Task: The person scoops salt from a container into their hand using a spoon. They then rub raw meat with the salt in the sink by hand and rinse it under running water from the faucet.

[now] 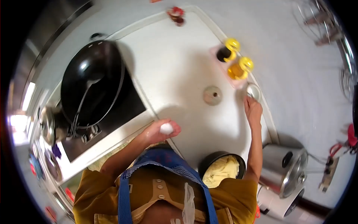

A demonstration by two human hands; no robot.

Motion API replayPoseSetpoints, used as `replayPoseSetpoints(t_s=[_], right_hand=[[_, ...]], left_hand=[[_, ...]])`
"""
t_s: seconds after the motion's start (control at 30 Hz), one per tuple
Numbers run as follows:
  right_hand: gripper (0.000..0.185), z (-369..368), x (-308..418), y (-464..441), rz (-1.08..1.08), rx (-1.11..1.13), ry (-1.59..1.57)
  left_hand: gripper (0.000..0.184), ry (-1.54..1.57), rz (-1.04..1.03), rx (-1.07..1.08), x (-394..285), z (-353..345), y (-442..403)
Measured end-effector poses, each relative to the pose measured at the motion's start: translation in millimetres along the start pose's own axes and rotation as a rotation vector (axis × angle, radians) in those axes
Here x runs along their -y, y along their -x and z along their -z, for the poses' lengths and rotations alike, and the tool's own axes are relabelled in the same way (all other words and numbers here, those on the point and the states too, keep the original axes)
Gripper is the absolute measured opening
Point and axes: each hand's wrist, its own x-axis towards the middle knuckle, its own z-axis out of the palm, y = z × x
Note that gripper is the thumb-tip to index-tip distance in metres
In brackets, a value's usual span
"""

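My left hand [158,131] is palm up over the counter's front edge. In its cupped palm lies a small white lump or heap [166,128]; I cannot tell whether it is powder or solid. On the right, my right hand [253,110] has its fingers closed at a small round container [253,92] with a pale inside, close to the counter's back edge. Between the hands a round, glassy lid [212,95] with a dark centre lies on the white counter. Near my body stands a dark pot [204,163] with pale yellow dough-like food [223,171] in it.
A black wok [91,74] holding a metal ladle [82,100] sits on the stove at left. Two yellow-topped bottles [235,69] stand on a pink tray [236,83]. A steel cooker [279,168] is at right. A red packet [176,15] lies at the back.
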Motion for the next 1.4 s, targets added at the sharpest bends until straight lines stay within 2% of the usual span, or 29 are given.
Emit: replayPoseSetpoints(t_s=[0.1,0.2,0.23,0.33,0.37,0.4,0.43,0.47,0.5,0.53,0.57,0.6,0.7,0.73,0.77,0.87,0.9,0.97,1.07,1.13,1.2,1.33,1.4], right_hand=[[0.017,12.7,72.5,-5.7,0.148,0.312,-0.245],[0.017,-12.3,145.2,2.9,0.349,0.471,-0.227],[0.017,-25.2,170.2,11.8,0.483,0.472,-0.274],[0.019,-56.3,270.8,55.5,0.585,0.728,-0.310],[0.020,-76.6,299.9,77.5,0.687,0.706,-0.374],[0.021,-76.7,339.6,95.5,0.663,0.819,-0.449],[0.020,-96.0,364.2,115.1,0.757,0.781,-0.542],[0.022,-97.1,395.7,131.1,0.812,0.796,-0.508],[0.023,-96.6,418.9,155.0,0.798,0.766,-0.427],[0.024,-105.9,429.2,164.4,0.842,0.700,-0.368],[0.023,-110.4,433.0,168.5,0.764,0.633,-0.382],[0.020,-117.8,425.7,169.4,0.689,0.557,-0.489],[0.013,-113.2,377.4,147.2,0.401,0.347,-0.506],[0.011,-113.6,344.3,131.1,0.284,0.287,-0.513],[0.011,-118.6,306.1,110.9,0.216,0.177,-0.430],[0.019,-119.7,202.6,58.0,-0.023,-0.046,-0.138],[0.019,-117.6,187.9,49.3,-0.041,-0.052,-0.135],[0.023,-113.5,154.8,28.5,-0.246,-0.110,-0.036],[0.031,-121.9,126.8,4.2,-0.312,-0.046,0.071],[0.032,-132.1,109.3,-11.0,-0.280,0.027,0.063],[0.029,-141.9,99.3,-21.6,-0.163,0.200,0.092],[0.023,-150.0,81.2,-27.3,-0.098,0.140,0.053],[0.017,-146.0,68.7,-25.0,0.012,0.161,-0.078]], left_hand=[[0.027,0.084,-0.175,-0.024,12.0,55.0,69.2],[0.027,0.253,-0.407,-0.143,37.2,103.9,137.9],[0.026,0.305,-0.485,-0.157,46.3,115.7,164.0],[0.024,0.540,-0.670,-0.195,89.0,158.9,241.6],[0.024,0.566,-0.736,-0.211,107.7,173.1,271.2],[0.024,0.579,-0.827,-0.268,124.5,184.6,298.0],[0.023,0.585,-0.880,-0.317,143.9,196.7,318.6],[0.024,0.761,-0.931,-0.250,169.4,225.0,333.2],[0.024,0.775,-1.000,-0.309,195.0,244.6,354.3],[0.025,0.644,-1.001,-0.488,220.6,266.8,374.5],[0.025,0.443,-1.106,-0.663,240.7,271.3,387.8],[0.024,0.248,-1.184,-0.868,261.1,275.2,400.8],[0.022,0.589,-1.338,-0.841,328.6,368.2,432.7],[0.023,0.895,-1.290,-0.572,333.5,369.4,454.7],[0.028,0.971,-1.287,-0.584,339.8,374.7,464.2],[0.028,0.998,-1.297,-0.601,332.6,368.4,475.7],[0.028,1.022,-1.308,-0.605,326.2,365.1,476.1],[0.028,1.054,-1.353,-0.580,302.5,356.9,463.0],[0.024,1.043,-1.342,-0.538,246.8,297.5,423.0],[0.023,1.025,-1.326,-0.477,215.5,273.8,393.0],[0.022,1.096,-1.305,-0.444,189.7,254.5,365.5],[0.016,0.926,-1.238,-0.348,155.5,238.8,327.1],[0.015,0.935,-1.203,-0.337,142.2,227.2,311.4]])
